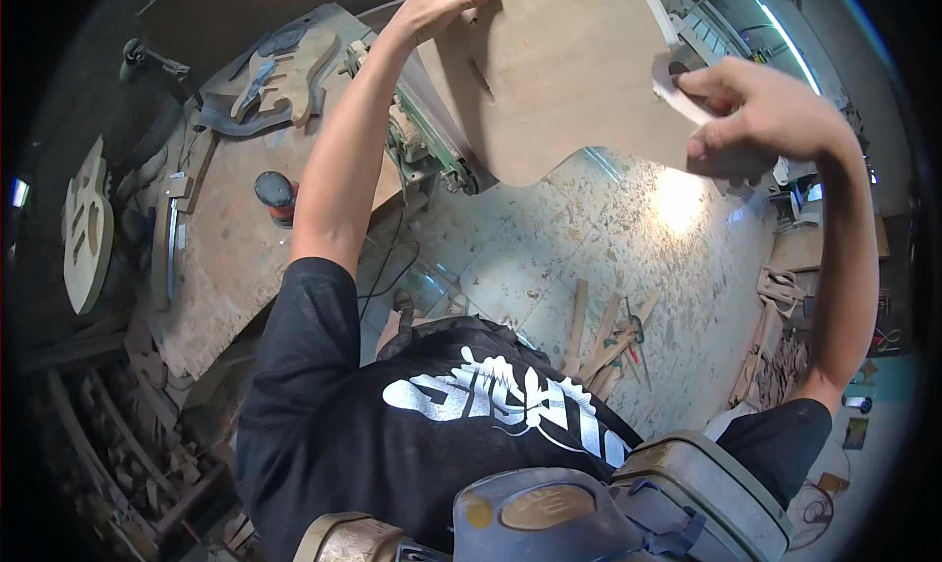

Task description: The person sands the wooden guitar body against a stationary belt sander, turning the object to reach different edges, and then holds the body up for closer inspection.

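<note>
A large wooden panel [559, 81] with curved edges is held up at the top of the view, between the person's two hands, above the floor [530, 238]; the left hand [444, 8] grips its upper left edge, fingers bent over the wood; the right hand [760, 120] is closed on its right edge beside a curved notch (this hand is slightly blurred, so the exact finger contact is hard to read); a narrow dark slot [481, 79] marks the panel's face; its left side lies over or just beside a green-framed machine [444, 160], though whether the two touch cannot be told; to the left stands a dusty workbench [221, 292], bearing a red and black round tool [278, 197] near the left forearm and, farther back, a pale cut-out piece [312, 71] with curved edges; another wooden cut-out [88, 233] with openings shows at the far left; wood scraps dot the floor, with loose strips [603, 336] lying in a pile beyond the black shirt [392, 425]; a respirator [530, 513] fills the lower edge
</note>
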A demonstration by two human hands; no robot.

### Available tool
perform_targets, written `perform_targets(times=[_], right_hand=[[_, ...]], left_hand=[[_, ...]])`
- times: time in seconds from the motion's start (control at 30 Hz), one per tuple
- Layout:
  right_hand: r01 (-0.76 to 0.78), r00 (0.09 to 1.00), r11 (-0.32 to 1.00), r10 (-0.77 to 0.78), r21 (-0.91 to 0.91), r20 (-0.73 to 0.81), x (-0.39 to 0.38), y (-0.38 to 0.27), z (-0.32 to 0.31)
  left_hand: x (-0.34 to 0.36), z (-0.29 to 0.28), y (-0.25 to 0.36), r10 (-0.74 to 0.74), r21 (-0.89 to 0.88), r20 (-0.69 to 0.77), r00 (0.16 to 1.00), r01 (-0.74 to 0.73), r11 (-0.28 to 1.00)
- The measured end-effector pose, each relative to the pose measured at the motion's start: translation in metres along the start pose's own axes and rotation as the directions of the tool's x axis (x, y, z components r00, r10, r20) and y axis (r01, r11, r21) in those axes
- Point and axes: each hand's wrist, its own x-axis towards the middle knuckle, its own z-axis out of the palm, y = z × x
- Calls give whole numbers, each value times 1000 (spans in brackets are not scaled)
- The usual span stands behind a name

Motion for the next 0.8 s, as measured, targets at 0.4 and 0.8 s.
perform_targets(times=[0.4,0.8], right_hand=[[151,937,951,-51,269,-345,27,-41,-58],[255,785,947,-83,197,-614,48,-62,-68]], left_hand=[[-22,3,-62,-348,-196,-68,935,330,924],[-23,3,-59,-476,-322,5,879,452,832]])
